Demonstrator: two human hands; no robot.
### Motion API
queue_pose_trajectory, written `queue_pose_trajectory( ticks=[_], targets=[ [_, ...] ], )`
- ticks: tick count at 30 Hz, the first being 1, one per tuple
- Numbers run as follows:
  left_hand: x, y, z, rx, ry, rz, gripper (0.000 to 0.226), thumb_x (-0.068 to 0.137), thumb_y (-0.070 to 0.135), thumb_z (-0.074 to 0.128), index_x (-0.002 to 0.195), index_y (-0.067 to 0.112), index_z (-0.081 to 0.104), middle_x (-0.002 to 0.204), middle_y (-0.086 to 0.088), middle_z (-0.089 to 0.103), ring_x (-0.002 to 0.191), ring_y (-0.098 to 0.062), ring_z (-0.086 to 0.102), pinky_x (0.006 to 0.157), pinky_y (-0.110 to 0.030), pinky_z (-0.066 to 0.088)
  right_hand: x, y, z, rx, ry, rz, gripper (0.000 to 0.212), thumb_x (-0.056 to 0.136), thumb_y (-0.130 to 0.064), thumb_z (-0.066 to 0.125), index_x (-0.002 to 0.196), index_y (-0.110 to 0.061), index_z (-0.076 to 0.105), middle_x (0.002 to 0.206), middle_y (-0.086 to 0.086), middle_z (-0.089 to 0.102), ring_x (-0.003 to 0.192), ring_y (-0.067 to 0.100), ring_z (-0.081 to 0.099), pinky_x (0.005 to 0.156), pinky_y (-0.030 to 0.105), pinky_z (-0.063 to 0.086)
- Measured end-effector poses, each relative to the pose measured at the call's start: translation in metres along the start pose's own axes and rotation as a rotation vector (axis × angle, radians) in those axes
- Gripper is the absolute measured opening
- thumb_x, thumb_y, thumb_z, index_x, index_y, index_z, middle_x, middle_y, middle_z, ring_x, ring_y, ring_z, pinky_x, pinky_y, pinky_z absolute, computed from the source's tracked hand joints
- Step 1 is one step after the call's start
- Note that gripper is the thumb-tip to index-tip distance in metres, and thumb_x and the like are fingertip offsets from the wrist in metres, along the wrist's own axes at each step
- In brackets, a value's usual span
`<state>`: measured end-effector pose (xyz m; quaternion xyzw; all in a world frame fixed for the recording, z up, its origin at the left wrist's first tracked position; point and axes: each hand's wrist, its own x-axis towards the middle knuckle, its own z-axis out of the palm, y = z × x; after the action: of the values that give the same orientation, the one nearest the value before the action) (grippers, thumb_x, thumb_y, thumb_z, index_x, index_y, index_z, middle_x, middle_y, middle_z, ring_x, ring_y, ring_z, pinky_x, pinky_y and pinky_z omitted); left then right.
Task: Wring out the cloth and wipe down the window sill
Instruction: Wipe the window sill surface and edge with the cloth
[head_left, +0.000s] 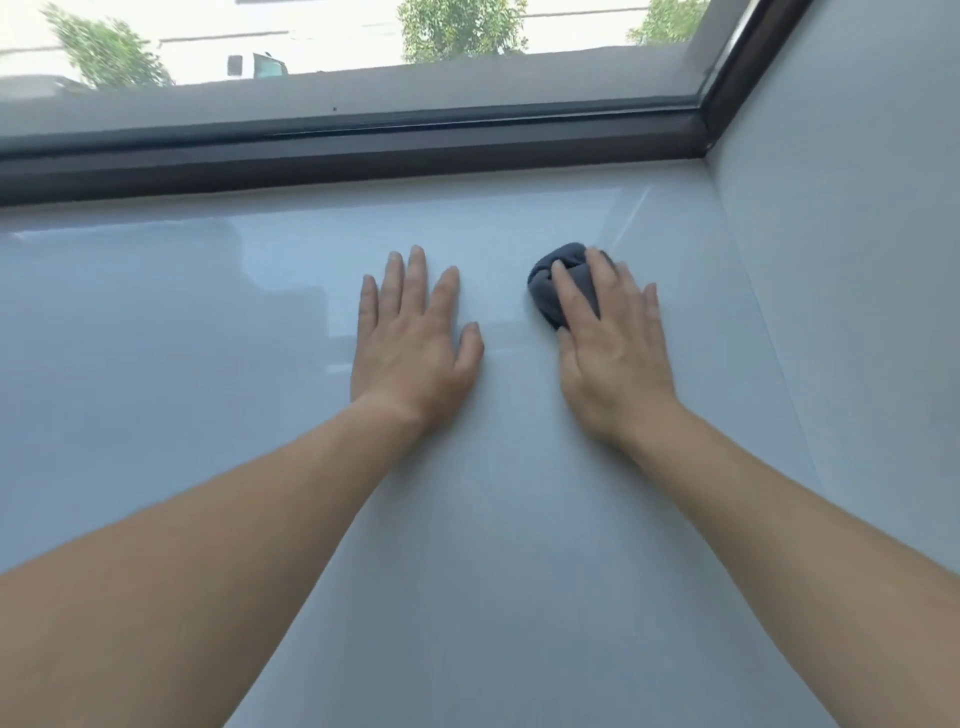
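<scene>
Left hand: I see my left hand (413, 338) lying palm down on the sill, fingers straight and slightly spread, thumb out to the side, holding nothing.
Right hand: my right hand (608, 348) lies on top of the cloth, fingers (563, 291) stretched forward across it and pressing it down rather than curling round it; the little finger rests on the sill beside the cloth.
Cloth: a dark grey cloth (566, 257), bunched into a small wad, sits on the sill under my right fingers, its front and left edge showing past them.
Cloth position: on the right part of the sill, near the side wall, clear of the window frame.
Window sill: the window sill (493, 519) is a pale, glossy surface that reflects the light from the glass.
Hands apart: the two hands lie side by side, not touching, a strip of bare sill between them.
Window frame: a dark window frame (363, 156) runs along the far edge of the sill and turns up at the right corner.
Side wall: a pale side wall (857, 260) meets the sill on the right.
Outside: through the glass (363, 98) I make out trees (460, 26) and a white vehicle (257, 65), blurred.
</scene>
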<state>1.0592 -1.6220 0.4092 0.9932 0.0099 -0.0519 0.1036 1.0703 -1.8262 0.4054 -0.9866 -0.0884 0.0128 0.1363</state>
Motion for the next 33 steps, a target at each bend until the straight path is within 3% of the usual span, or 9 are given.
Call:
queue_pose_trajectory(
  ticks=[4,8,10,14,17,23,27,33],
  targets=[
    [0.0,-0.001,0.0,-0.008,0.014,0.005,0.069,0.091,0.051,0.021,0.155,0.025,0.018,0.167,-0.007,0.0,0.153,-0.023,-0.009,0.123,-0.045,-0.006,0.023,0.018,-0.007,-0.01,-0.047,-0.095,0.06,0.098,-0.021,0.044,0.156,-0.029,0.026,0.165,0.002,0.012,0.151,0.032,0.011,0.122,0.052,0.0],
    [0.001,-0.001,0.002,0.002,0.021,0.01,0.069,0.092,0.051,0.018,0.156,0.025,0.016,0.167,-0.007,-0.002,0.152,-0.022,-0.012,0.123,-0.045,-0.007,0.078,0.033,-0.016,-0.03,0.036,0.221,0.06,0.1,-0.024,0.04,0.157,-0.027,0.022,0.164,0.005,0.012,0.15,0.032,0.011,0.122,0.054,0.0],
    [0.003,-0.001,0.002,0.006,0.022,0.011,0.069,0.092,0.052,0.018,0.156,0.024,0.016,0.167,-0.007,-0.001,0.152,-0.023,-0.012,0.123,-0.046,-0.007,0.086,0.019,-0.013,-0.037,0.056,0.266,0.061,0.099,-0.025,0.04,0.157,-0.026,0.019,0.164,0.007,0.01,0.15,0.033,0.009,0.122,0.054,0.0],
    [0.002,0.0,0.001,0.024,0.015,0.011,0.071,0.091,0.052,0.018,0.155,0.023,0.018,0.167,-0.01,0.001,0.153,-0.025,-0.01,0.123,-0.047,-0.005,0.075,-0.021,0.001,-0.038,-0.011,-0.034,0.061,0.099,-0.025,0.04,0.157,-0.03,0.02,0.166,0.004,0.009,0.152,0.032,0.005,0.122,0.052,-0.004],
    [0.003,-0.001,0.001,0.026,0.014,0.017,0.071,0.091,0.052,0.019,0.155,0.023,0.019,0.167,-0.01,0.002,0.153,-0.025,-0.01,0.123,-0.048,-0.005,0.093,-0.021,0.002,-0.062,-0.017,-0.082,0.06,0.1,-0.026,0.039,0.157,-0.031,0.021,0.166,0.002,0.011,0.152,0.031,0.006,0.122,0.051,-0.004],
    [0.002,-0.002,0.0,0.007,0.015,0.022,0.069,0.093,0.052,0.02,0.156,0.024,0.019,0.167,-0.009,0.001,0.153,-0.023,-0.011,0.123,-0.047,-0.005,0.117,0.028,-0.016,-0.22,0.042,0.046,0.058,0.098,-0.024,0.041,0.155,-0.022,0.028,0.163,0.01,0.021,0.148,0.032,0.016,0.122,0.045,0.009],
    [0.002,-0.002,0.0,0.006,0.011,0.017,0.07,0.092,0.052,0.019,0.156,0.024,0.017,0.167,-0.008,-0.001,0.152,-0.023,-0.013,0.123,-0.047,-0.005,0.116,0.06,-0.034,-0.348,0.035,0.282,0.063,0.092,-0.02,0.043,0.153,-0.013,0.029,0.158,0.016,0.026,0.14,0.035,0.025,0.112,0.045,0.022],
    [0.003,-0.002,-0.001,0.002,0.021,0.017,0.07,0.092,0.052,0.02,0.156,0.023,0.019,0.167,-0.009,0.002,0.153,-0.024,-0.011,0.123,-0.047,-0.005,0.12,0.062,-0.042,-0.449,-0.048,0.333,0.068,0.09,-0.018,0.04,0.154,-0.006,0.022,0.158,0.021,0.023,0.137,0.038,0.025,0.112,0.044,0.023]
  ],
)
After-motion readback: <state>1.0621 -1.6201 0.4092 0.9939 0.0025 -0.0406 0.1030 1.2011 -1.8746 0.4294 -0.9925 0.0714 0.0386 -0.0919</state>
